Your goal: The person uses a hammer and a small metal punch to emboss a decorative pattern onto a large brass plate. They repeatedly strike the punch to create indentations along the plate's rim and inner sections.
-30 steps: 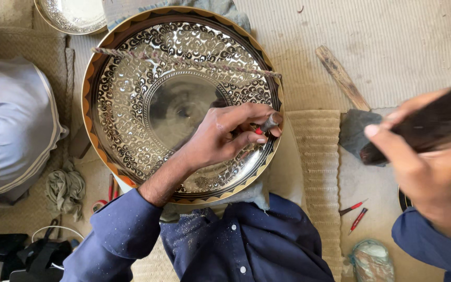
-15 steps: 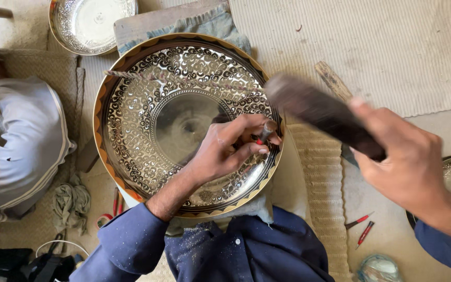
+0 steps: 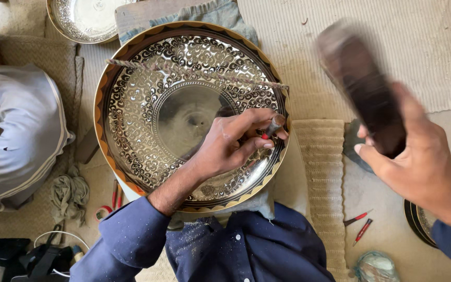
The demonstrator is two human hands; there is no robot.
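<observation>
Woven mats [image 3: 382, 57] cover the floor under an engraved tray [image 3: 147, 104]. Left hand [image 3: 230, 143] pinches a small punch [image 3: 274, 125] against the tray's right side. Right hand [image 3: 418, 162] grips a dark mallet [image 3: 361, 83], blurred, perhaps wooden.

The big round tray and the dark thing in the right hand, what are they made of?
The big round tray looks like polished metal: mirror-bright centre, chased scroll pattern, and an orange and dark painted rim. The dark mallet in the right hand is motion-blurred; its brown colour suggests wood, but I can't be sure. The small punch held by the left hand looks like dull metal.
</observation>
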